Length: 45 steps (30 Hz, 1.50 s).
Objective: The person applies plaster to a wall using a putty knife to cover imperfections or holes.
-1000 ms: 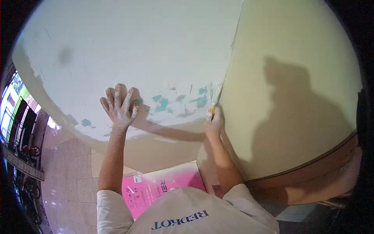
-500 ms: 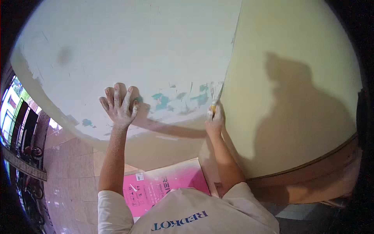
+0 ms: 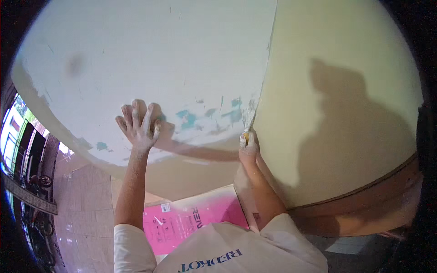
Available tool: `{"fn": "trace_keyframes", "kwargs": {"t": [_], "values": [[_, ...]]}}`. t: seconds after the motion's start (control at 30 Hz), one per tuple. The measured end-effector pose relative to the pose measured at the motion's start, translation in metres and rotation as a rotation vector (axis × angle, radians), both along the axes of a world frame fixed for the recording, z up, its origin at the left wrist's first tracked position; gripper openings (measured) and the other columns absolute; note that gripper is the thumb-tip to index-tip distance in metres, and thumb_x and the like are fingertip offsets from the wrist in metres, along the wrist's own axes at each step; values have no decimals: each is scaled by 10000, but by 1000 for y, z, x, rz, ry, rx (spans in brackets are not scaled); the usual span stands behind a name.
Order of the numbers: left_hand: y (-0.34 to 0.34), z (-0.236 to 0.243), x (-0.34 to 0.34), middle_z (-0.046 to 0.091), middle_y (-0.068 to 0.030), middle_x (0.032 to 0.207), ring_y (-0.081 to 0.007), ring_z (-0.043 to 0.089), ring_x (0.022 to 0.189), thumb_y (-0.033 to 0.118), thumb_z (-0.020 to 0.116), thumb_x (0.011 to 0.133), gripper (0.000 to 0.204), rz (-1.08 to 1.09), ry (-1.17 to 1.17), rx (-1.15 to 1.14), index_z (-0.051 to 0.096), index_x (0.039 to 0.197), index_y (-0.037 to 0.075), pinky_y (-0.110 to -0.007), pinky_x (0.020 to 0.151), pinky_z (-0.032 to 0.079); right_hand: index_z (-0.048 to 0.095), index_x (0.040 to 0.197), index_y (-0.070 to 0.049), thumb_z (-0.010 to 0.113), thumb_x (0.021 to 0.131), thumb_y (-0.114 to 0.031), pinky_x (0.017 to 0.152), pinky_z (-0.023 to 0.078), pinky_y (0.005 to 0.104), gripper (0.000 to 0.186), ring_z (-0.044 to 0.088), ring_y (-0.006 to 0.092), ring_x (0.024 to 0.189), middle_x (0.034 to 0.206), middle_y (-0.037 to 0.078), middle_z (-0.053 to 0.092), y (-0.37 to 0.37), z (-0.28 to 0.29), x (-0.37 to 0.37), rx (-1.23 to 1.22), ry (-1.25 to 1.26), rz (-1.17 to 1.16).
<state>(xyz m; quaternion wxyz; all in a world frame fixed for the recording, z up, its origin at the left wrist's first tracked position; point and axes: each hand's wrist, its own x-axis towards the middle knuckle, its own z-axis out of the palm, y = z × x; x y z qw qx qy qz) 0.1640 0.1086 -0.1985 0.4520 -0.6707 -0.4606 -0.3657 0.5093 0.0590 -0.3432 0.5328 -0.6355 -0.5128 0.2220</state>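
My left hand [image 3: 140, 129], dusted with white, presses flat on the white-coated wall [image 3: 159, 54] with its fingers spread. In my right hand [image 3: 248, 144] is a putty knife [image 3: 249, 119], gripped by its yellowish handle. Its blade, smeared with white, points upward and lies at the corner where the white wall meets the yellow-green wall [image 3: 355, 150]. Between my hands, teal patches [image 3: 185, 119] and grey marks show through the coating. The coating ends in an uneven lower edge above a beige strip.
Below the wall lies a pink printed box or board [image 3: 195, 220] on the tiled floor [image 3: 86, 204]. A brown ledge [image 3: 364, 214] runs along the foot of the right wall. Dark railings [image 3: 34, 150] and an opening to daylight are at far left.
My right hand has drawn the putty knife a little downward along the corner, and the blade stands more upright. My left hand stays in nearly the same place on the wall.
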Motion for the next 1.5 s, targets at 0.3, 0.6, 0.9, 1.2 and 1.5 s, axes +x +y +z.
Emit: {"fn": "trace_keyframes", "kwargs": {"t": [0.3, 0.6, 0.9, 1.2, 1.5], "values": [[0, -1, -1, 282, -76, 1478, -336, 129, 1395, 474, 506, 804, 528, -13, -44, -22, 492, 1309, 319, -597, 1078, 11, 498, 1103, 13, 536, 879, -172, 788, 442, 403, 293, 556, 344, 850, 926, 210, 564, 0, -24, -14, 155, -166, -17], [11, -6, 11, 332, -136, 1440, -395, 180, 1368, 505, 431, 825, 523, 5, -32, -13, 529, 1284, 272, -620, 1059, 52, 515, 1014, -13, 558, 871, -278, 691, 455, 441, 304, 585, 391, 750, 774, 219, 583, -9, -64, -11, -9, -175, 66], [7, -4, 10, 334, -149, 1437, -392, 179, 1369, 500, 387, 852, 515, 3, -18, 6, 547, 1266, 239, -585, 1077, 34, 511, 830, 15, 582, 863, -236, 586, 420, 431, 263, 545, 366, 631, 667, 202, 536, -11, -33, -29, 125, -239, 101], [0, -8, 2, 359, -164, 1412, -414, 191, 1359, 444, 433, 834, 485, 16, -14, 8, 558, 1248, 223, -588, 1076, 52, 552, 983, 7, 548, 892, -322, 631, 451, 374, 342, 570, 247, 657, 723, 148, 573, -1, 25, -51, 149, 21, 274], [3, -6, 2, 314, -109, 1456, -365, 211, 1365, 464, 426, 846, 489, -10, -2, 44, 542, 1271, 252, -597, 1064, 98, 528, 1015, 11, 406, 953, -334, 674, 444, 410, 371, 585, 363, 755, 824, 219, 582, -18, -2, -76, 16, 128, 303]]}}
